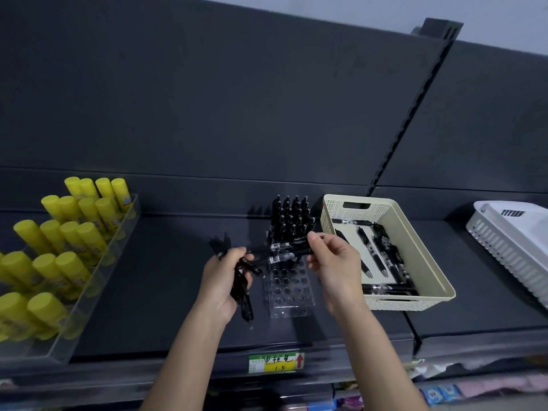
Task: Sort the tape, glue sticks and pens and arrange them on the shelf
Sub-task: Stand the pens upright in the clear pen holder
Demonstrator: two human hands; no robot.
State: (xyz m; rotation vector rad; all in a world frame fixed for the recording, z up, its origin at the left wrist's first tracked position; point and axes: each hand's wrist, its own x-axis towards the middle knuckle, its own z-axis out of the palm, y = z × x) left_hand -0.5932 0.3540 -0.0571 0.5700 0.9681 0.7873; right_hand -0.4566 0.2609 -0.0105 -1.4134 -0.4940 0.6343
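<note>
Above the clear pen holder (292,295) on the dark shelf (166,277), your two hands shared one load. Your left hand (221,281) was clenched round a bundle of black pens (241,289). Your right hand (333,262) pinched the right-hand ends of what looked like two pens (284,247), whose other ends reached the bundle. Their long axis ran nearly level, left to right, across the holder. The holder's empty front holes opened upward, and the standing pens (292,218) in its back rows were upright. By that geometry, the coming move called for tipping a pen to vertical, and your right hand lay nearer the task. Loose pens (379,259) lay in the beige basket (397,304) just to the right.
</note>
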